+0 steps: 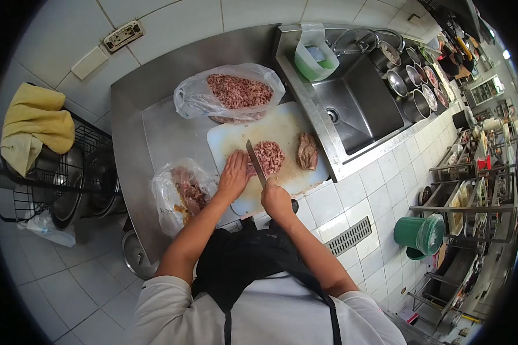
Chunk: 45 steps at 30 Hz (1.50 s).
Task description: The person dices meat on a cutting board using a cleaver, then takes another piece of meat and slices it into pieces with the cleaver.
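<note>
My right hand is closed round the handle of a kitchen knife, its blade slanting up and left over the white cutting board. My left hand presses with fingers together on a piece of meat, mostly hidden, just left of the blade. A heap of diced meat lies against the blade's right side. Further right on the board sits a browned chunk of meat. Behind, a clear plastic bag holds more diced meat. Left of the board, another plastic bag holds larger meat pieces.
A metal sink adjoins the steel counter on the right, with a green container at its corner. Metal pots line its far side. A wire rack with a yellow cloth stands left. A green bin is on the right.
</note>
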Each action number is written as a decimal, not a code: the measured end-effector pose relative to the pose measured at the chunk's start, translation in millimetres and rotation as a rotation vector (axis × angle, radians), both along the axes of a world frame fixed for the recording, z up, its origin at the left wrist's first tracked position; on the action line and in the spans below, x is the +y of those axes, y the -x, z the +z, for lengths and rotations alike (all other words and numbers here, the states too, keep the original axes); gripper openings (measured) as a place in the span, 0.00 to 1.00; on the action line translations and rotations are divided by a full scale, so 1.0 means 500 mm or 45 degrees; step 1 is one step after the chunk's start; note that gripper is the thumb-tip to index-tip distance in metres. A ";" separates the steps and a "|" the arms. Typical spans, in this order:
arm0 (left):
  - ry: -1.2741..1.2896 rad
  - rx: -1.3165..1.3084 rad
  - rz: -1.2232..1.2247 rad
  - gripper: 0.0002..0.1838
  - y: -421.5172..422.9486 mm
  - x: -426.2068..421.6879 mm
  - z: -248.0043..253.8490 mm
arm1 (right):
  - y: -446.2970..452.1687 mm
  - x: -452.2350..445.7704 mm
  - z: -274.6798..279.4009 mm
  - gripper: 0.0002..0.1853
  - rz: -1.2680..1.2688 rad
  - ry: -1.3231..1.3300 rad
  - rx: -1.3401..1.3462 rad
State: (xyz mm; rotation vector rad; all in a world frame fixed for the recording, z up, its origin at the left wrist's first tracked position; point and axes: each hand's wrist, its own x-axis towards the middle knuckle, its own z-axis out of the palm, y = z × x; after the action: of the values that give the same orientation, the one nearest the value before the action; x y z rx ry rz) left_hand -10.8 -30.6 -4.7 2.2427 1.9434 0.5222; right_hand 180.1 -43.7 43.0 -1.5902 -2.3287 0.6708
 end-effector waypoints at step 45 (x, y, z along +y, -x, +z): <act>0.036 -0.094 0.007 0.43 0.011 -0.001 0.004 | 0.007 -0.004 0.010 0.08 -0.008 0.022 -0.022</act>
State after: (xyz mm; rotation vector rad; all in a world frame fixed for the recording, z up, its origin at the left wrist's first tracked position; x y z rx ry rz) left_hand -16.3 -31.0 -2.7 2.1702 1.9096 0.5661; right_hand 176.4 -45.5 47.8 -1.6169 -2.3354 0.6805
